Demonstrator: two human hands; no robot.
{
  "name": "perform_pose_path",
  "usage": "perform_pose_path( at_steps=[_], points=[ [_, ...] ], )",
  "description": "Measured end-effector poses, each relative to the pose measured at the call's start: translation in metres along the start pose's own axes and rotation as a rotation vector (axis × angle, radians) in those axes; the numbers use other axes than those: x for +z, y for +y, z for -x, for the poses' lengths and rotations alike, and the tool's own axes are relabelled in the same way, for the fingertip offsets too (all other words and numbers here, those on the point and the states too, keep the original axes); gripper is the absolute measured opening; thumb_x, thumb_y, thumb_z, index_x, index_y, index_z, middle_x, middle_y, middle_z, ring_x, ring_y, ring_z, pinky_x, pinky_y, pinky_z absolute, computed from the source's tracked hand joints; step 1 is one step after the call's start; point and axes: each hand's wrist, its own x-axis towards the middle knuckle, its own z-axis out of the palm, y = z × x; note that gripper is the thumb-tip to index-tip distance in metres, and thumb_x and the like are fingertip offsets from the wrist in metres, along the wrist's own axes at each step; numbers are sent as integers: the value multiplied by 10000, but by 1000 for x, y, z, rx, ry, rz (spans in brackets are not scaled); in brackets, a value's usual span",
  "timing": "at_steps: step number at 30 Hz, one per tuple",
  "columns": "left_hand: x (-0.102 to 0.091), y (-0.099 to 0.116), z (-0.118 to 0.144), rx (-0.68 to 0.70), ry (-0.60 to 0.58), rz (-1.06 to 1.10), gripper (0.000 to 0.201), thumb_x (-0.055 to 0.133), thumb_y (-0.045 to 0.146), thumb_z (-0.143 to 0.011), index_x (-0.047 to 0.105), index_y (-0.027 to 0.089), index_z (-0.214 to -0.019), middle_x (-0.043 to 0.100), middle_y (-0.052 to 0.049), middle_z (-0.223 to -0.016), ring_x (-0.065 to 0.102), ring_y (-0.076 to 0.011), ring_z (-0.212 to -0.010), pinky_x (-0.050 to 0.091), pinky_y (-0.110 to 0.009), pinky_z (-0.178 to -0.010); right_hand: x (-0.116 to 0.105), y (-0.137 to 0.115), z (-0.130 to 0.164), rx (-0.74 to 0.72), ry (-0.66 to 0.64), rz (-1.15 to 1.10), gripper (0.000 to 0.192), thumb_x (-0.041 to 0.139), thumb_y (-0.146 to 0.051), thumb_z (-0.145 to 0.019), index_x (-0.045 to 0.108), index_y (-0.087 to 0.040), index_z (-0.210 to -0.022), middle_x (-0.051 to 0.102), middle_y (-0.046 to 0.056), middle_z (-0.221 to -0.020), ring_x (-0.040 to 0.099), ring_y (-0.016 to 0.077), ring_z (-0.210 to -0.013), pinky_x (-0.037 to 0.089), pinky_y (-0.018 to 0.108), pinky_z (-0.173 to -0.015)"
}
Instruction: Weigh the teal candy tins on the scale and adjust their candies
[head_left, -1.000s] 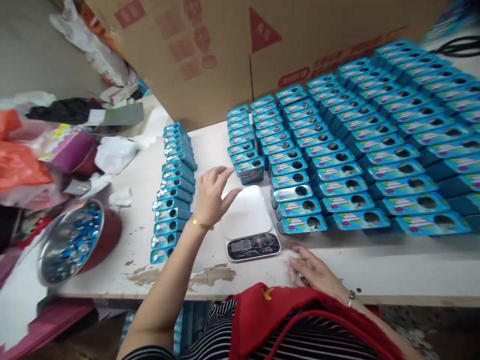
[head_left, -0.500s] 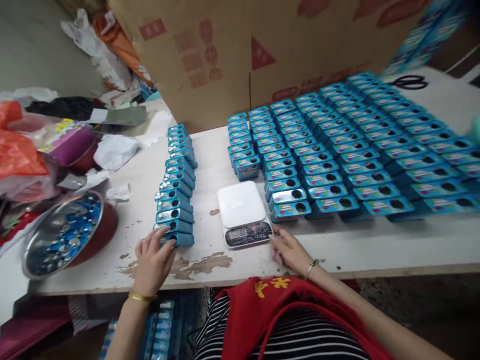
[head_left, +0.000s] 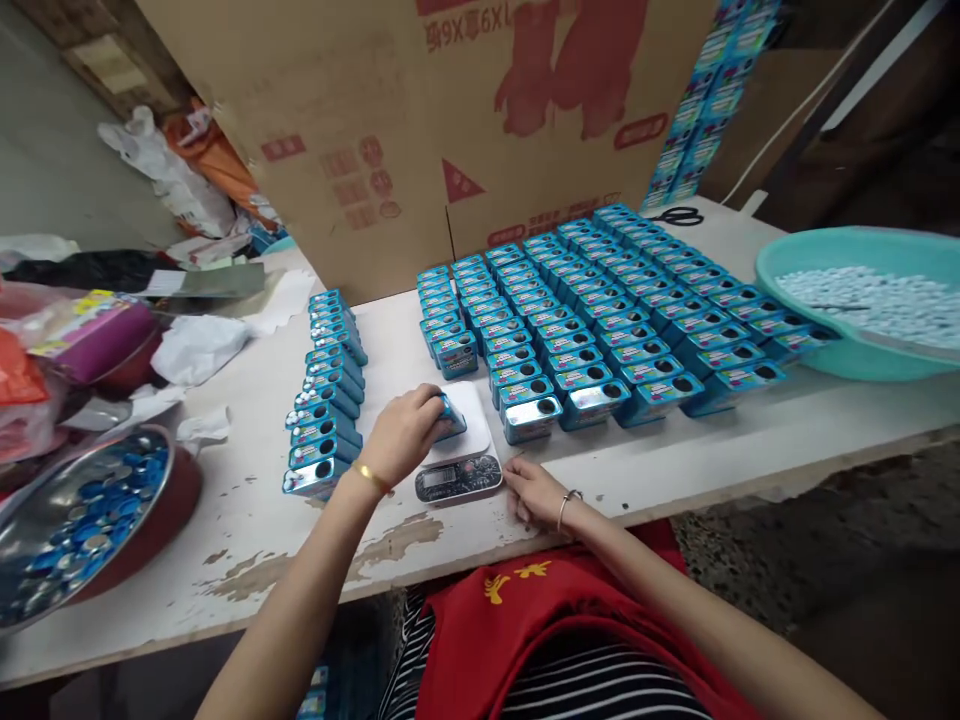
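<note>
My left hand (head_left: 407, 432) is closed around a small blue tin (head_left: 452, 418) with a tilted look, on or just over the white platform of a digital scale (head_left: 474, 412). Part of the tin is hidden by my fingers. At the lower right corner of the scale rests my right hand (head_left: 531, 490), its fingers curled inward against the scale's edge; whatever may be inside them is hidden. To the left runs a single row of blue tins (head_left: 324, 425), with small white pieces at their left ends. Right of the scale stand several rows of similar tins (head_left: 574, 358), each with a dark round hole.
A metal bowl (head_left: 176, 490) of blue caps is at the left. A turquoise basin (head_left: 832, 350) of small pale pieces stands at the right. A big cardboard box (head_left: 337, 120) rises behind the tins, with black scissors (head_left: 681, 216) at the back right. Plastic bags (head_left: 199, 345) clutter the left.
My left hand has moved right from the near end of the left row to the scale, carrying a tin. My right hand stays by the scale. The view has swung right, showing the basin.
</note>
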Motion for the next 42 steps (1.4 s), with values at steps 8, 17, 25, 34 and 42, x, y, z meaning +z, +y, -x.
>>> perform_pose_path(
  at_steps=[8,17,25,34,42],
  points=[
    [11,-7,-14,-70,167,191,291,534,394,-867,548,172,-1055,560,-112,-1186,531,-236,-1100,431,-390,-932,-3,5,10,-17,7,-28,165,401,-302,-894,392,-205,-761,484,-79,-405,369,66,-278,209,158,-312],
    [83,9,73,-761,75,796,331,427,285,-827,589,127,-1070,630,-47,-737,599,-154,-582,515,-294,-587,-24,23,42,-7,-1,-8,177,405,-324,-873,371,-212,-740,486,-75,-412,342,66,-286,219,176,-345],
    [101,43,98,-883,-3,1027,419,377,304,-862,513,118,-1211,597,-21,-670,587,-140,-544,527,-271,-523,-25,26,53,20,-38,57,156,429,-317,-839,401,-210,-729,485,-69,-417,315,68,-304,213,195,-357],
    [62,43,106,-390,441,379,327,481,305,-902,561,158,-1182,601,-114,-1067,556,-209,-1019,460,-374,-897,-50,-3,72,-98,143,-14,292,631,-429,-681,521,-166,-744,524,-37,-555,415,66,-459,303,210,-451],
    [49,44,75,-156,426,122,424,501,378,-903,491,224,-1298,448,-118,-1396,355,-277,-1328,242,-479,-1090,-23,-98,66,-340,87,119,201,635,-321,-747,545,-154,-814,547,-31,-533,501,91,-450,348,213,-442]
  ],
)
